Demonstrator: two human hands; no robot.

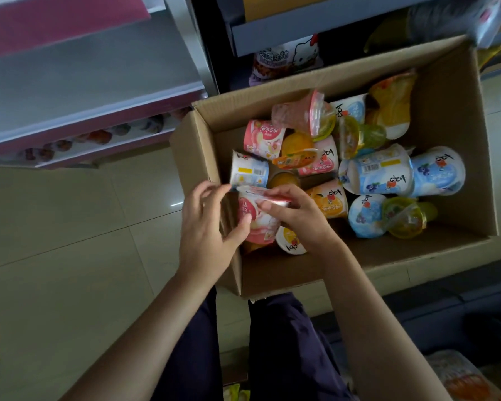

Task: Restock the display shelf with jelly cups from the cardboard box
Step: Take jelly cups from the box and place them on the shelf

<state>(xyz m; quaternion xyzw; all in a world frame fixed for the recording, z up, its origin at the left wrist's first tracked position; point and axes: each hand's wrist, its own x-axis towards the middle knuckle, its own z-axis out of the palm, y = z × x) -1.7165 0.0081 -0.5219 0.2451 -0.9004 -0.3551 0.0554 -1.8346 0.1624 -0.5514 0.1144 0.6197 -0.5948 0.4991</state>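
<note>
Here, the pink-edged display shelf (93,111) fills the upper left of the frame; the open brown cardboard box (451,117) of jelly cups sits centre-right. At its lower-left corner, both hands, left hand (206,224) and right hand (298,215), grip one pink-and-white plastic jelly cup (256,224)

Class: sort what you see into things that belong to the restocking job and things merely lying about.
Job: cardboard box; pink jelly cup held by left hand and right hand; display shelf.
Lying about: cartoon-cat packet; tiled floor.
</note>
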